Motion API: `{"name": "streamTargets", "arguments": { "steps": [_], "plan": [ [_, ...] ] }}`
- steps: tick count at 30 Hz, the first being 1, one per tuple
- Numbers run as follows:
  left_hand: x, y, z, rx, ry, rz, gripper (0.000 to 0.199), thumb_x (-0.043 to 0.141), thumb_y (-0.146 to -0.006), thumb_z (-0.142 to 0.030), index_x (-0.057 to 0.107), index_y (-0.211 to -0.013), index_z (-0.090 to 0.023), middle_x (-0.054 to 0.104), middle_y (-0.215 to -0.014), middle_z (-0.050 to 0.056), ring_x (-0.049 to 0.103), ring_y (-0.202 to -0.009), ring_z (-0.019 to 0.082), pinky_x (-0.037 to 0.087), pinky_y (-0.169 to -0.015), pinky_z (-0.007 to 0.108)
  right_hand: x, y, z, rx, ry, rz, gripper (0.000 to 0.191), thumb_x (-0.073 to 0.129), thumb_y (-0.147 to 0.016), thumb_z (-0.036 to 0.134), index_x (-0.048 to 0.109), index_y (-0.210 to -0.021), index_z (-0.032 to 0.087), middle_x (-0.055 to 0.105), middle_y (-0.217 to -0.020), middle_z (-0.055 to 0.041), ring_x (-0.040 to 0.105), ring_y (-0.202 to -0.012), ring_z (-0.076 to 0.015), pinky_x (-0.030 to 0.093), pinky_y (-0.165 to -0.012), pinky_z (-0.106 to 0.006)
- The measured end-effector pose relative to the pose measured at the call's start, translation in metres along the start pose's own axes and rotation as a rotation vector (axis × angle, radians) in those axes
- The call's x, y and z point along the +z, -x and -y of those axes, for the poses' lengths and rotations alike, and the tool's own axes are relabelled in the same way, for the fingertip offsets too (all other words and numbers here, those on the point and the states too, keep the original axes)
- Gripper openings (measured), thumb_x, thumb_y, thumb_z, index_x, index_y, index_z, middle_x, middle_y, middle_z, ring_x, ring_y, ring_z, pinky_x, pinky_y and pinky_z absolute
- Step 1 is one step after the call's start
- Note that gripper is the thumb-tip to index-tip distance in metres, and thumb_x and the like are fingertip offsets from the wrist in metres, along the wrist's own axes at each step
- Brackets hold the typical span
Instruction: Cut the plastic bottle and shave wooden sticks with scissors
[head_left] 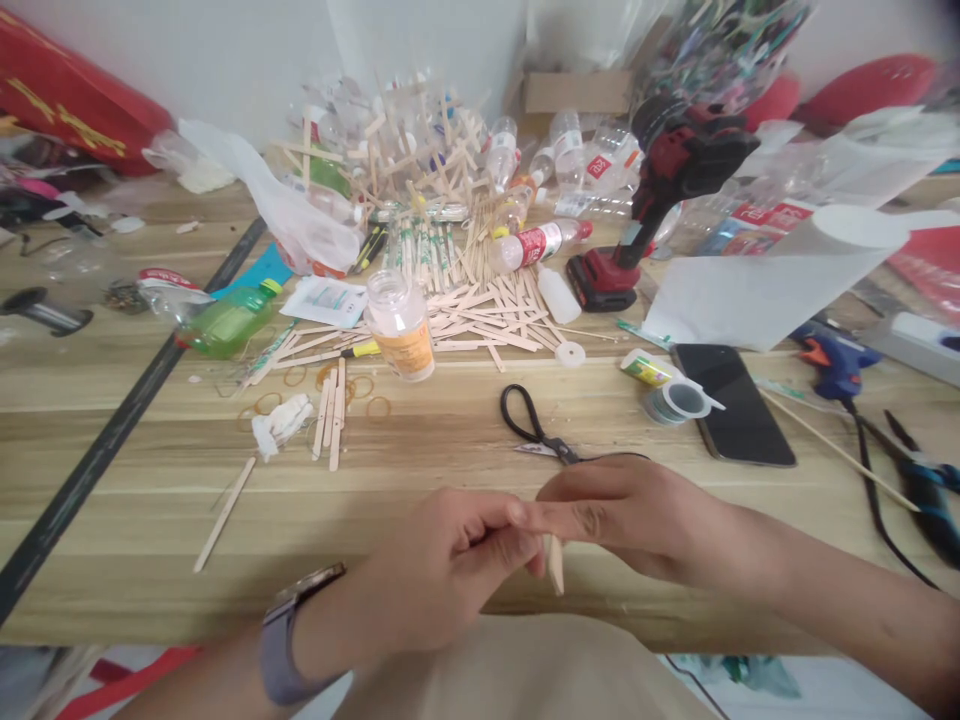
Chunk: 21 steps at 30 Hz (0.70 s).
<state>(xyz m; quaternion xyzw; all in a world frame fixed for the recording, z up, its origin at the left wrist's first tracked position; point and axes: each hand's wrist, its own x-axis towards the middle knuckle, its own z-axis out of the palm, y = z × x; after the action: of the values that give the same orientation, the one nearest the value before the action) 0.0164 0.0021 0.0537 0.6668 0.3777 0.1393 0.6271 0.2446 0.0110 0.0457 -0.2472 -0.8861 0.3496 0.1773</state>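
At the table's near edge my left hand (465, 555) and my right hand (645, 515) meet, with the fingertips of both touching. Between them pokes the pale end of a wooden craft stick (555, 568), tilted downward. Most of it is hidden by my fingers, so I cannot tell whether it is one stick or a few together. Both hands are closed around it. Just beyond my right hand lies a pair of black-handled scissors (551, 440), partly covered by that hand. Several loose sticks (330, 415) lie farther left, and one single stick (225, 515) lies nearer.
A clear jar (403, 345) stands before a heap of sticks (480, 310). Behind are plastic bottles (536, 243) and a red cordless drill (667, 180). To the right lie a phone (735, 405), a small grey cup (679, 402), a glue gun (832, 360) and pliers (926, 490).
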Motion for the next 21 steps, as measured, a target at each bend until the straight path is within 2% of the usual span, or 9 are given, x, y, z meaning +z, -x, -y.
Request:
{"name": "streamTargets", "arguments": {
  "steps": [2, 4, 7, 10, 12, 15, 18, 21],
  "plan": [
    [-0.003, -0.001, 0.001, 0.004, -0.020, -0.010, 0.037, 0.040, -0.098, -0.039, 0.063, -0.077, -0.019, 0.046, -0.056, -0.005, 0.032, -0.046, 0.008, 0.025, -0.042, 0.021, 0.004, -0.003, 0.003, 0.029, -0.106, -0.023, 0.056, 0.033, -0.095, 0.008, 0.048, -0.143, 0.031, 0.066, -0.092, -0.0051, 0.059, -0.075, -0.0114, 0.048, -0.068, -0.021],
    [-0.004, -0.001, 0.003, 0.050, -0.100, -0.059, 0.036, 0.040, -0.098, -0.038, 0.062, -0.077, -0.019, 0.049, -0.058, -0.004, 0.038, -0.049, 0.009, 0.029, -0.045, 0.022, 0.012, -0.005, 0.011, 0.131, -0.270, -0.076, 0.055, 0.033, -0.096, 0.012, 0.041, -0.148, 0.029, 0.063, -0.081, -0.0023, 0.055, -0.062, -0.0088, 0.046, -0.058, -0.017],
    [-0.002, 0.001, 0.006, 0.159, -0.302, -0.165, 0.033, 0.040, -0.099, -0.031, 0.057, -0.073, -0.019, 0.055, -0.063, -0.003, 0.049, -0.057, 0.010, 0.034, -0.053, 0.022, 0.025, -0.006, 0.026, 0.421, -0.607, -0.113, 0.051, 0.030, -0.103, 0.033, 0.031, -0.152, 0.022, 0.053, -0.063, 0.0030, 0.044, -0.043, -0.0062, 0.038, -0.043, -0.016],
    [0.004, 0.003, 0.009, 0.256, -0.479, -0.230, 0.026, 0.040, -0.097, -0.022, 0.055, -0.076, -0.019, 0.062, -0.070, -0.002, 0.056, -0.064, 0.012, 0.037, -0.059, 0.023, 0.033, -0.006, 0.037, 0.569, -0.811, -0.121, 0.062, 0.031, -0.100, 0.053, 0.030, -0.152, 0.019, 0.053, -0.062, 0.0029, 0.041, -0.039, -0.0053, 0.035, -0.038, -0.016],
    [0.007, 0.003, 0.010, 0.288, -0.537, -0.259, 0.025, 0.039, -0.097, -0.020, 0.056, -0.079, -0.019, 0.065, -0.073, 0.000, 0.059, -0.066, 0.013, 0.038, -0.060, 0.024, 0.034, -0.006, 0.039, 0.583, -0.820, -0.151, 0.066, 0.033, -0.098, 0.059, 0.033, -0.151, 0.019, 0.053, -0.062, 0.0032, 0.040, -0.040, -0.0047, 0.033, -0.038, -0.015],
    [0.009, 0.000, 0.009, 0.260, -0.537, -0.281, 0.025, 0.038, -0.099, -0.023, 0.059, -0.086, -0.019, 0.068, -0.079, 0.001, 0.062, -0.072, 0.015, 0.041, -0.063, 0.025, 0.033, -0.006, 0.036, 0.582, -0.761, -0.191, 0.065, 0.035, -0.098, 0.059, 0.038, -0.149, 0.019, 0.050, -0.059, 0.0043, 0.039, -0.043, -0.0051, 0.033, -0.040, -0.015],
    [0.008, -0.001, 0.005, 0.190, -0.459, -0.277, 0.022, 0.039, -0.099, -0.023, 0.060, -0.092, -0.020, 0.070, -0.091, 0.001, 0.065, -0.083, 0.015, 0.044, -0.072, 0.025, 0.033, -0.003, 0.030, 0.571, -0.694, -0.205, 0.057, 0.037, -0.099, 0.053, 0.043, -0.146, 0.020, 0.053, -0.060, 0.0037, 0.044, -0.047, -0.0064, 0.039, -0.045, -0.016],
    [0.005, 0.002, 0.004, 0.122, -0.441, -0.266, 0.022, 0.040, -0.099, -0.023, 0.060, -0.091, -0.020, 0.070, -0.091, 0.000, 0.064, -0.084, 0.015, 0.045, -0.073, 0.024, 0.033, 0.004, 0.027, 0.597, -0.691, -0.167, 0.054, 0.036, -0.100, 0.048, 0.040, -0.147, 0.021, 0.059, -0.062, 0.0023, 0.052, -0.048, -0.0084, 0.045, -0.048, -0.019]
  ]
}}
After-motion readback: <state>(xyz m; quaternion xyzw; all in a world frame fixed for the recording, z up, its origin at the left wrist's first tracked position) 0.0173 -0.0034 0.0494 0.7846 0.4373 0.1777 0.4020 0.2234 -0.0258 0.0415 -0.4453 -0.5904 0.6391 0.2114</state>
